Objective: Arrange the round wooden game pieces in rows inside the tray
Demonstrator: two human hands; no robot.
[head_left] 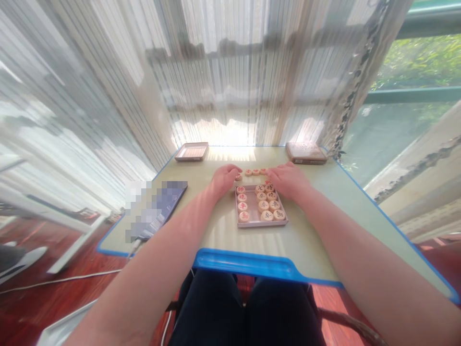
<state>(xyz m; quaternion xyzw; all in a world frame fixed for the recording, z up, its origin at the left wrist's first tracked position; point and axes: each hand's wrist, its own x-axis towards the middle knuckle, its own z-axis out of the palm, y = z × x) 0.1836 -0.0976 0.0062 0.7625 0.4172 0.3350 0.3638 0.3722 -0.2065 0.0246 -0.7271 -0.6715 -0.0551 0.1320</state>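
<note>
A shallow open box (252, 223) of round wooden Chinese chess pieces lies in front of me. Down its left side runs a column of red-marked pieces (242, 206), and black-marked pieces (263, 205) fill two columns on the right, with bare floor between. Just beyond the box, a short row of red-marked pieces (256, 171) rests on the table. At the row's left end, the curled fingers of my left hand (225, 181) close on a chess piece (238, 177). My right hand (290, 179) has its fingers closed at a red-marked piece (268, 182) by the box's far right corner; its fingertips partly cover it.
The pale green table (223, 230) has a blue edge and a blue tray (248, 264) at its front. A box lid (192, 152) lies far left, a closed brown box (306, 153) far right. A dark flat object (163, 206), partly pixelated, is at left. Curtains hang behind.
</note>
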